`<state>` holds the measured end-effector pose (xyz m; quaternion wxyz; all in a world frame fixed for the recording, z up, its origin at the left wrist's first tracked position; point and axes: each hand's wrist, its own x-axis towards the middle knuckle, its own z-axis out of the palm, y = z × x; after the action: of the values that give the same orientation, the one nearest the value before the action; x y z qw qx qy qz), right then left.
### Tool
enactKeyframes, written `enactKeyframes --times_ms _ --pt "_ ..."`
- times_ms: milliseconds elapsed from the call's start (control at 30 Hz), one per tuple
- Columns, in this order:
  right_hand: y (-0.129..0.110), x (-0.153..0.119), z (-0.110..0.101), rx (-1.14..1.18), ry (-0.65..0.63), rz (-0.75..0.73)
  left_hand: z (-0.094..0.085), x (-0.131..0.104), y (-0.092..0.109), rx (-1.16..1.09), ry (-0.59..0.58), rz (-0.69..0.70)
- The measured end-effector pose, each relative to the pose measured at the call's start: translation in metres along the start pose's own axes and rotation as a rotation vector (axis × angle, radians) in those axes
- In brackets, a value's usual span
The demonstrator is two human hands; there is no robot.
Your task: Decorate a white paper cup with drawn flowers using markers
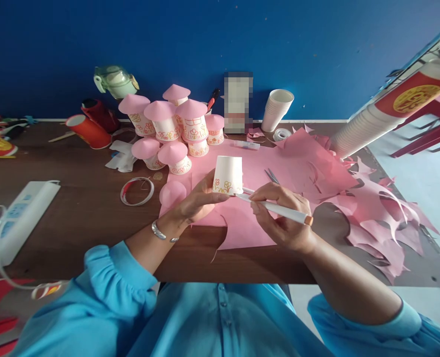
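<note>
My left hand holds an upside-down white paper cup with orange and yellow flowers drawn near its rim. In my right hand is a white marker with an orange end, its tip close to the cup's lower edge. A second thin white stick or pen shows partly behind it. Pink paper sheets lie under both hands. Beyond them, several decorated cups with pink cone roofs stand grouped, some stacked. A loose pink cone lies beside my left hand.
Scissors and a glue stick rest on the pink paper. Pink scraps spread at right. Stacked white cups stand by the blue wall. A tape ring and power strip are at left.
</note>
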<state>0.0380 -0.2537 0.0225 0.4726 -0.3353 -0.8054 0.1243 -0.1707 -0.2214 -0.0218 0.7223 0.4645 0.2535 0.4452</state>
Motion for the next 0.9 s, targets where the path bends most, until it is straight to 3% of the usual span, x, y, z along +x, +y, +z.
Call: enactKeyframes --times_ms 900 --pt "0.0034 0.0014 0.0018 -0.054 -0.008 -0.04 -0.0042 0.0007 -0.0014 0.013 -0.074 0.013"
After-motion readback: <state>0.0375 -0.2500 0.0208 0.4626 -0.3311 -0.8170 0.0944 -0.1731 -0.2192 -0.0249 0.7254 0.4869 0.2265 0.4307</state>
